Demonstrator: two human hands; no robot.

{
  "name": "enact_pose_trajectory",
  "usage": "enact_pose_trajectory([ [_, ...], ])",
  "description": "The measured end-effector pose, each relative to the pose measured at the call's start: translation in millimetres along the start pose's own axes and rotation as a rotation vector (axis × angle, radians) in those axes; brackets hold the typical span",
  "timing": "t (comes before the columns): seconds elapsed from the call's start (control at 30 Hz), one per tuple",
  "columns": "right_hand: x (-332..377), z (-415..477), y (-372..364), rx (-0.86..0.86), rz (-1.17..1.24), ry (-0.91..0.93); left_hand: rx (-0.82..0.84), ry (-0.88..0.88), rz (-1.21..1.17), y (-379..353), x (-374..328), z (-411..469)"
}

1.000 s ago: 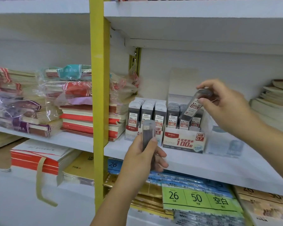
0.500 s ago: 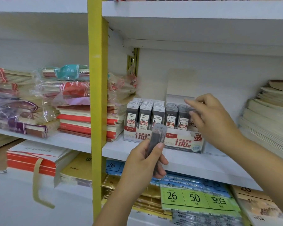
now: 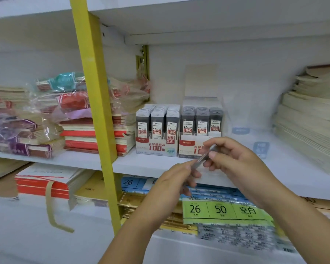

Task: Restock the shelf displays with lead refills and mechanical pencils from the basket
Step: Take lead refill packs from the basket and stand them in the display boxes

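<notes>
On the shelf (image 3: 145,164) two boxes stand side by side, touching: the 0.5 display box (image 3: 156,147) sits at 9 o'clock of the 0.7 display box (image 3: 189,147). Further toward 9 o'clock lie stacked notebooks (image 3: 80,138), partly behind the upright post (image 3: 95,111). At 3 o'clock, well apart, lie paper stacks (image 3: 309,134). At 6 o'clock, before the shelf edge, the left hand (image 3: 171,180) and right hand (image 3: 236,162) hold a lead refill case (image 3: 204,158) between them. Below lie loose-leaf packs (image 3: 221,210).

Glossy clear plastic lead refill case (image 3: 204,158), printed cardboard display boxes (image 3: 156,147), matt white shelf (image 3: 141,163)
</notes>
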State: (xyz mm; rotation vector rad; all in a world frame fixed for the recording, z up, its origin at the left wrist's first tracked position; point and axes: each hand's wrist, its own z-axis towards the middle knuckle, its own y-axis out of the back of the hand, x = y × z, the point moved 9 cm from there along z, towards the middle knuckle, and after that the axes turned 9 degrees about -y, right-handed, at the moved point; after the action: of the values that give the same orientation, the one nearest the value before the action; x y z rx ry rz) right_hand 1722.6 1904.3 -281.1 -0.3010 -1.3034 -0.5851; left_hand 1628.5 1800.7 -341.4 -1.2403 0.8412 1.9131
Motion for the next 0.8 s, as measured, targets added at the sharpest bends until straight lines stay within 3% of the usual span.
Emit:
enact_pose_trajectory([
  [0.37, -14.1, -7.0, 12.2, -0.108, 0.082, -0.089, -0.162, -0.222, 0.12, 6.7, -18.7, 0.2],
  [0.47, 1.6, -8.7, 19.9, -0.212, -0.055, -0.013, -0.191, -0.285, 0.231, 8.5, -26.5, 2.9],
  [0.6, 74.6, -3.2, 46.9, -0.365, -0.258, 0.299, -0.332, -0.444, 0.666, 17.3, -47.0, 6.7],
  [0.7, 120.3, 13.5, 52.1, -0.404, -0.571, 0.483, -0.359, -0.492, 0.844, 17.5, -49.7, 12.0],
  [0.8, 126.3, 38.6, 45.0, -0.385, -0.934, 0.484, -0.295, -0.482, 0.973, 13.0, -38.5, 18.8],
])
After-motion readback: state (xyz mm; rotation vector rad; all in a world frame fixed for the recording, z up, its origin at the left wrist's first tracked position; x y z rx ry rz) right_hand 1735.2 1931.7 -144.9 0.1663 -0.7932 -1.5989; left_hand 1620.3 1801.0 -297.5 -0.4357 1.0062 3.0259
